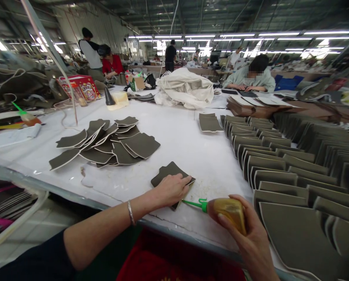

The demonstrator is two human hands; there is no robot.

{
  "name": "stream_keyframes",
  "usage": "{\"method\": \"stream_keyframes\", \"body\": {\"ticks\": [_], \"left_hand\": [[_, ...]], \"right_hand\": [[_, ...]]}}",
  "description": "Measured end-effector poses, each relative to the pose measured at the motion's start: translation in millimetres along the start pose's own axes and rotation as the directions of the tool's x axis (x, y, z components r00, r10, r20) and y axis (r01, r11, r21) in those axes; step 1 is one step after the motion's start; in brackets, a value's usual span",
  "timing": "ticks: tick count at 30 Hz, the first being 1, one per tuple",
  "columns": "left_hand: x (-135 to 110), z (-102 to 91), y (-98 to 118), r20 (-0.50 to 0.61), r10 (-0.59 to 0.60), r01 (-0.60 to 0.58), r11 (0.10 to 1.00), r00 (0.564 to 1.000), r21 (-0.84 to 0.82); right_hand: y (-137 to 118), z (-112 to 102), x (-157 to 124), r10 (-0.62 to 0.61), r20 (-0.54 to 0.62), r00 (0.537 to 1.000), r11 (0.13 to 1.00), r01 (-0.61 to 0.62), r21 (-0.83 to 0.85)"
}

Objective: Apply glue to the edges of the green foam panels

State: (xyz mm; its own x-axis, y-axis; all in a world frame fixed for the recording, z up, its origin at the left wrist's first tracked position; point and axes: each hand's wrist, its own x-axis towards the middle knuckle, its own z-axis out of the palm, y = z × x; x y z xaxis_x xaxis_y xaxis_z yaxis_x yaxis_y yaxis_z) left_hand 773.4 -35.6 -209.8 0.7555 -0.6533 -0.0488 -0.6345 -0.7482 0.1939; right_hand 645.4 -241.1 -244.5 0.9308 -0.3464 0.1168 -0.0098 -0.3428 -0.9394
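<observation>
My left hand [172, 188] lies on a dark olive, foam-backed panel [170, 170] near the table's front edge. Its fingers are stretched out and press the panel down, the index finger at the right corner. My right hand [250, 234] is closed around a squeeze glue bottle [229, 212] holding amber liquid. The bottle is tilted on its side, and its green nozzle [193, 203] points left at the panel's near right edge, below my left fingers. Whether the tip touches the edge, I cannot tell.
Loose panels [112, 144] lie heaped at left. Curved panels stand in long overlapping rows [268, 164] at right, beside a small stack [209, 122]. A white cloth bundle [186, 88] and a black cone [109, 96] sit farther back. A co-worker [252, 76] works across the table.
</observation>
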Motion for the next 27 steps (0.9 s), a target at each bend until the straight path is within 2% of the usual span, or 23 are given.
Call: {"method": "stream_keyframes", "body": {"ticks": [4, 9, 14, 19, 23, 24, 27], "left_hand": [[-0.9, 0.0, 0.2, 0.006, -0.005, 0.005, 1.0, 1.0, 0.0], [-1.2, -0.7, 1.0, 0.006, -0.012, 0.012, 1.0, 1.0, -0.021], [0.3, -0.9, 0.2, 0.009, -0.005, 0.006, 0.999, 1.0, -0.039], [1.6, -0.3, -2.4, 0.026, -0.001, 0.002, 0.999, 1.0, -0.051], [2.3, -0.8, -2.7, 0.036, -0.003, 0.005, 0.997, 0.999, -0.071], [2.6, -0.9, -2.5, 0.036, -0.004, 0.007, 0.997, 0.999, -0.077], [3.2, -0.6, -2.1, 0.035, -0.013, 0.017, 0.995, 0.999, -0.097]], "right_hand": [[-1.4, -0.2, -0.7, 0.032, 0.051, 0.998, 0.999, -0.034, 0.031], [-1.4, -1.4, 4.0, 0.001, -0.01, 1.0, 1.0, -0.001, -0.003], [0.3, -0.8, 4.0, 0.014, 0.074, 0.997, 0.998, -0.019, 0.06], [5.6, -3.8, 12.4, -0.019, -0.005, 1.0, 0.999, 0.019, -0.032], [9.8, -3.3, 12.9, 0.013, 0.13, 0.991, 0.999, -0.017, 0.03], [10.4, -3.2, 13.3, 0.022, 0.129, 0.991, 0.999, -0.027, 0.031], [11.0, -3.5, 14.7, 0.02, 0.027, 0.999, 1.0, -0.02, -0.008]]}}
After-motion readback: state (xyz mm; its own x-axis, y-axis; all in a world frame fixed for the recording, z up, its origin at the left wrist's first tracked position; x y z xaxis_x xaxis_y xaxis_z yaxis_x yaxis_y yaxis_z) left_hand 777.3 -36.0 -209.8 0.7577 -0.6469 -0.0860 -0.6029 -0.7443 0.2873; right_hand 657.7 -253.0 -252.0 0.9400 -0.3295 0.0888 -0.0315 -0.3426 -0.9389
